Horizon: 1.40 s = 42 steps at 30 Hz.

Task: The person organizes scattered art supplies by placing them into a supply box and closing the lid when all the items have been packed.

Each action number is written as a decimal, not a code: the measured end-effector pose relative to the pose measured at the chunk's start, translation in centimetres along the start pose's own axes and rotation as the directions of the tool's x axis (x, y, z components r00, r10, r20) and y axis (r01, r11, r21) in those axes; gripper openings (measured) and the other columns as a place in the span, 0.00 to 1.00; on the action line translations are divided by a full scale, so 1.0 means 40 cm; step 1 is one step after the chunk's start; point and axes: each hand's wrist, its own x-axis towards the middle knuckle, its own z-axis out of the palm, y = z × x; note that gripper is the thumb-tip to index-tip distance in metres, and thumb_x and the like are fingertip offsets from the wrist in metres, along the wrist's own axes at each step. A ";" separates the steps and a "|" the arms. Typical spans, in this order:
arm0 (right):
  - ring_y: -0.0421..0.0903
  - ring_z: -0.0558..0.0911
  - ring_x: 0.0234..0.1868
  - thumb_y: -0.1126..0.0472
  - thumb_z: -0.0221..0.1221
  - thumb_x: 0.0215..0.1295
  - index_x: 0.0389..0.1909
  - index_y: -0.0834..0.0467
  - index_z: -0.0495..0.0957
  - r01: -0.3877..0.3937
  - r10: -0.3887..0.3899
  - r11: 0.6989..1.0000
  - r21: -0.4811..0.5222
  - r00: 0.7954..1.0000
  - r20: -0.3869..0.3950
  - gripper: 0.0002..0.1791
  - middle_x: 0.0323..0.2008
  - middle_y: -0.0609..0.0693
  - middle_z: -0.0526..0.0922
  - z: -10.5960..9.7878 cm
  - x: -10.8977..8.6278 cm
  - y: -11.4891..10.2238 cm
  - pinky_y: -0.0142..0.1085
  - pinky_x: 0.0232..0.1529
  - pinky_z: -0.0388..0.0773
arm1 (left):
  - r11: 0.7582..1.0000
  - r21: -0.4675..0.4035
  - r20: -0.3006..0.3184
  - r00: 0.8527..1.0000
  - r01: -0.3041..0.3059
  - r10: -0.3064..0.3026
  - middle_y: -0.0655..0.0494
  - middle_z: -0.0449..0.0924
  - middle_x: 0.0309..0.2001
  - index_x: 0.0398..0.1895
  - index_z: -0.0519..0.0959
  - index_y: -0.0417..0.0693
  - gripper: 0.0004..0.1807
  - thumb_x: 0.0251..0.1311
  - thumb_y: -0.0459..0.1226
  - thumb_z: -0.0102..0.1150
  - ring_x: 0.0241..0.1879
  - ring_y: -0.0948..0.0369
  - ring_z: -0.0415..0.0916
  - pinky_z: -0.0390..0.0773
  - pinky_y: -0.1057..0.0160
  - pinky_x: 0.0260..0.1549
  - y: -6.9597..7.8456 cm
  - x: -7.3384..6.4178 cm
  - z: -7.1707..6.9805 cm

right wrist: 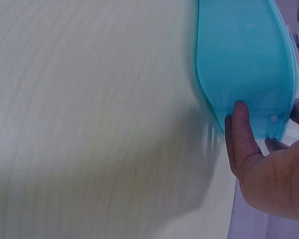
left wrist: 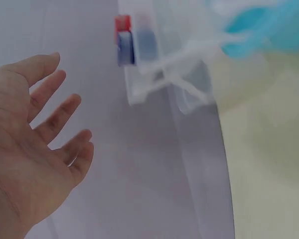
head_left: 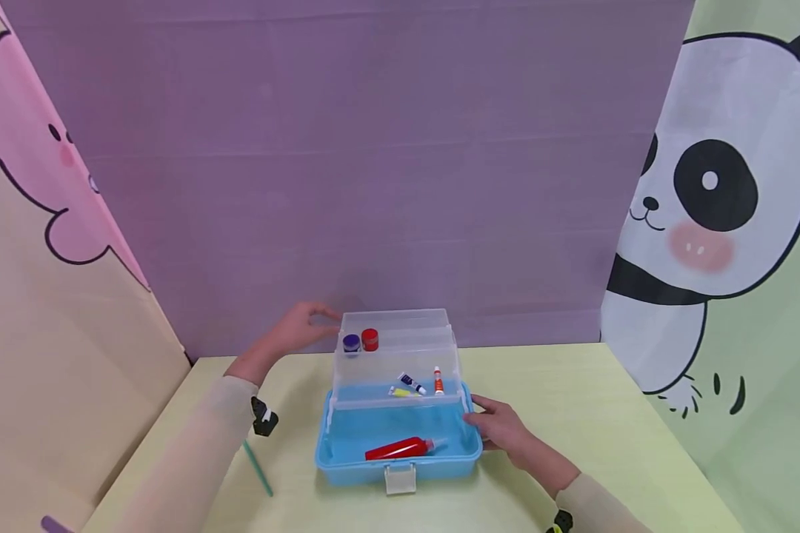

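A light blue storage box [head_left: 347, 476] stands unfolded on the table, its clear stepped trays [head_left: 367, 366] raised at the back. My right hand [head_left: 503, 429] grips its right side wall, thumb at the rim and fingers against the outside [right wrist: 246, 64]. Beside the upper tray's left edge is my left hand [head_left: 303, 326], fingers loosely bent and holding nothing. A dark blue jar [head_left: 351, 343] and a red jar [head_left: 370, 340] sit in the upper tray. Lower down lie small paint tubes, dark blue [head_left: 411, 383], yellow [head_left: 404, 392] and orange-red [head_left: 438, 381]. In the base rests a red squeeze bottle [head_left: 400, 448].
A thin green stick [head_left: 258, 469] lies on the table [head_left: 540, 377] left of the box, near my left sleeve. A white latch [head_left: 400, 480] hangs at the box's front. Behind the table rises a purple backdrop [head_left: 373, 163]. Something purple [head_left: 55, 525] shows at the lower left.
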 end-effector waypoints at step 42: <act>0.55 0.84 0.40 0.57 0.63 0.63 0.69 0.65 0.64 0.001 -0.001 1.000 0.000 1.000 -0.004 0.36 0.53 0.67 0.77 0.001 -0.006 -0.002 0.49 0.37 0.83 | 0.824 0.563 0.085 0.996 -0.067 0.023 0.51 0.78 0.38 0.42 0.85 0.43 0.16 0.46 0.26 0.66 0.39 0.47 0.79 0.79 0.50 0.35 -0.371 -0.383 -0.015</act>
